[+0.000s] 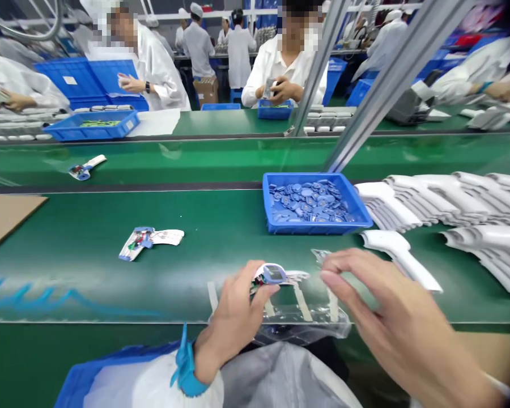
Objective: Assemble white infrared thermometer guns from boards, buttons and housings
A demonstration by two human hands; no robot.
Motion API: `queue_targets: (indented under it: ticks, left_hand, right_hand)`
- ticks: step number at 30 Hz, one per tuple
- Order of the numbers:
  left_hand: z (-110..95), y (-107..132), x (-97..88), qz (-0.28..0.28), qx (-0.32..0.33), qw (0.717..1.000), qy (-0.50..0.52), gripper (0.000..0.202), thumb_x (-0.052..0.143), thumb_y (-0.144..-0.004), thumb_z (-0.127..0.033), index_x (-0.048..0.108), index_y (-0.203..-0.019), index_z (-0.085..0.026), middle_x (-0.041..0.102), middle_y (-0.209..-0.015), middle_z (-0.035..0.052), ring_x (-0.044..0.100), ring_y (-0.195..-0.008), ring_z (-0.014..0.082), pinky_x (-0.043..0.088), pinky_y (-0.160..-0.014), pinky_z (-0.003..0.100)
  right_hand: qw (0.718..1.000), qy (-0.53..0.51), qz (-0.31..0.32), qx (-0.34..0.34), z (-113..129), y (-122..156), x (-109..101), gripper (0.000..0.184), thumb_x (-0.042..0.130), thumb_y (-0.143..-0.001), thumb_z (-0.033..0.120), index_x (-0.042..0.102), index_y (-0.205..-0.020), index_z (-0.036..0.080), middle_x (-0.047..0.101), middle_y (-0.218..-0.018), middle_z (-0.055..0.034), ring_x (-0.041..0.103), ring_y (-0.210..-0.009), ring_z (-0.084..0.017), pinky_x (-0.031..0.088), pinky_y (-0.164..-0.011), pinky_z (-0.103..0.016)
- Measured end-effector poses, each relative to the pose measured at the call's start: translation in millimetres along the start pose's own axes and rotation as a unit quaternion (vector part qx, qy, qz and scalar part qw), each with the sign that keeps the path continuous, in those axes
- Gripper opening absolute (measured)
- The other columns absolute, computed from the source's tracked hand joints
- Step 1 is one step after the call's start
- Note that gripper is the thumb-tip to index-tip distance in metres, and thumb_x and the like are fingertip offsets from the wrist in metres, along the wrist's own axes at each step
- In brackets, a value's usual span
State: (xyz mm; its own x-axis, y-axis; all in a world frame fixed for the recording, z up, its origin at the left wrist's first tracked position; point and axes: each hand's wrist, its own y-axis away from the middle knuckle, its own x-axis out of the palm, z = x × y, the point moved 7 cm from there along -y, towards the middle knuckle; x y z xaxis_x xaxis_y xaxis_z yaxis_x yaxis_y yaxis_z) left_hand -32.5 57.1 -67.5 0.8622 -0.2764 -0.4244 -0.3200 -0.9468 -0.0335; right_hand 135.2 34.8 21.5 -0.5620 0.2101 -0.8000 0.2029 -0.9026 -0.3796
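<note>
My left hand (233,317) grips a small white device part with a blue screen piece (274,275) at the near edge of the green belt (89,283). My right hand (391,317) is just to its right, thumb and fingers pinched on a thin clear film (321,256). A clear plastic bag (306,326) lies below both hands at the belt edge. A white thermometer shell (397,255) lies just beyond my right hand.
A blue tray of blue round buttons (310,204) stands behind my hands. Several white shells (459,204) are stacked at the right. An open device (147,239) lies at the left, another part (85,167) farther back. Other people work across the line.
</note>
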Motion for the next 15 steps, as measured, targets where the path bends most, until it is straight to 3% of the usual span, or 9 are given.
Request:
queue_targets:
  ticks: [2,5,7,10,12,15]
  left_hand:
    - [-8,-3,10.0,0.032,-0.007,0.999,0.032,0.010,0.058,-0.096,-0.027,0.060,-0.105,-0.023,0.066,-0.093,-0.0018,0.057,-0.084,0.0160,0.042,-0.077,0.026]
    - [-19,-6,22.2,0.064,-0.004,0.997,0.041,0.012,0.058,-0.097,-0.031,0.060,-0.105,-0.023,0.065,-0.093,-0.0014,0.056,-0.082,0.0154,0.042,-0.074,0.026]
    - [-22,-8,26.5,0.064,-0.001,0.998,0.020,0.013,0.056,-0.098,-0.030,0.061,-0.108,-0.023,0.066,-0.099,-0.0003,0.057,-0.088,0.0164,0.042,-0.079,0.027]
    - [-19,-16,28.1,0.052,-0.022,0.998,-0.010,0.013,0.052,-0.100,-0.028,0.061,-0.109,-0.024,0.066,-0.101,-0.0003,0.058,-0.092,0.0169,0.042,-0.083,0.028]
    - [-15,-22,29.4,0.055,-0.046,0.997,0.011,0.014,0.052,-0.100,-0.030,0.062,-0.107,-0.024,0.067,-0.098,-0.0010,0.059,-0.089,0.0163,0.042,-0.081,0.028]
    - [-15,-29,37.5,0.092,-0.061,0.992,0.065,0.016,0.054,-0.099,-0.035,0.062,-0.106,-0.023,0.067,-0.096,-0.0013,0.058,-0.087,0.0158,0.043,-0.078,0.026]
  right_hand:
    - [0.999,-0.044,0.011,0.017,-12,4,8,0.006,0.054,-0.098,0.032,0.059,-0.099,0.028,0.068,-0.098,0.0001,0.062,-0.092,-0.018,0.044,-0.079,-0.033]
    - [0.995,-0.075,0.045,0.038,-24,10,21,0.008,0.057,-0.097,0.032,0.060,-0.092,0.028,0.067,-0.094,0.0021,0.061,-0.091,-0.018,0.042,-0.080,-0.034]
    - [0.997,-0.055,0.044,0.025,-27,14,14,0.014,0.053,-0.099,0.031,0.058,-0.087,0.027,0.066,-0.087,0.0019,0.060,-0.085,-0.018,0.040,-0.077,-0.035]
    - [1.000,0.003,-0.019,-0.007,-35,16,-20,0.012,0.051,-0.099,0.033,0.057,-0.090,0.026,0.066,-0.089,-0.0007,0.060,-0.083,-0.020,0.038,-0.074,-0.036]
    - [0.999,0.009,-0.045,0.016,-52,15,-34,0.014,0.054,-0.097,0.036,0.059,-0.089,0.026,0.066,-0.090,-0.0014,0.060,-0.082,-0.019,0.039,-0.071,-0.034]
    - [0.991,-0.091,0.018,0.097,-79,10,-14,0.019,0.053,-0.098,0.039,0.063,-0.088,0.027,0.067,-0.089,-0.0011,0.061,-0.080,-0.018,0.043,-0.068,-0.031]
